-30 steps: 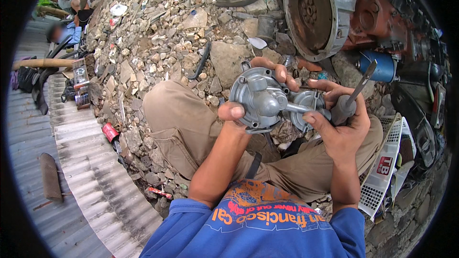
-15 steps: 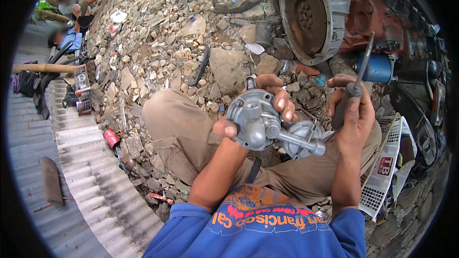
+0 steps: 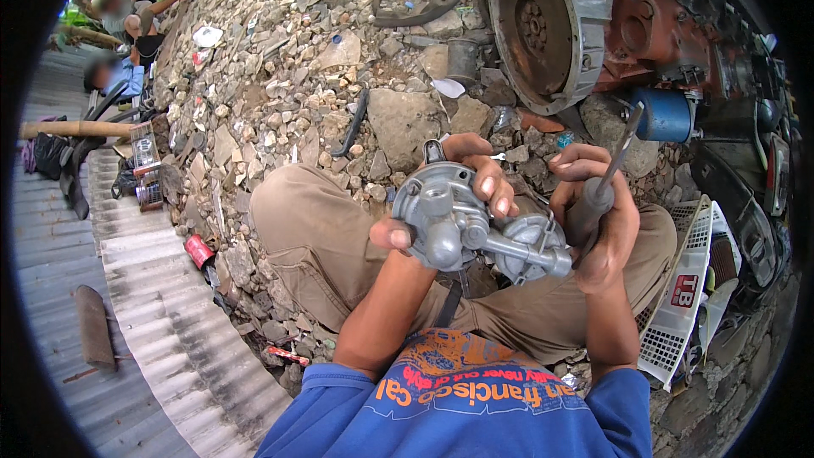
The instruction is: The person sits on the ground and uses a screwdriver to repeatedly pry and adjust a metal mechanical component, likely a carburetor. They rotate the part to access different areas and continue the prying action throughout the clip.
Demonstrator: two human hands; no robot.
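In the head view, the only one I'm getting, the left hand is gripping a grey metal part, its thumb pressing the near left side and its fingers curling over the far side. The part is hanging above the lap, between the bent knees, its broad round chamber facing up on the left and a smaller round chamber sitting on the right, beneath a thick tube.

The right hand is holding a screwdriver, the fingers wrapping around the handle. The blade is pointing up and away from the body, slanting clear of the part. The heel of that hand is resting just beside the tube's end; whether they're touching, I can't tell.

To my eye, the left hand is carrying most of the weight, so bracing the part on a thigh would probably be giving a steadier hold. If the blade is going onto a screw, I'd be seating it square, pushing straight along the shaft, and placing the left fingertips out of its slipping line. With rubble lying all around, I'd be working low over the lap, where the trousers might be catching anything small.
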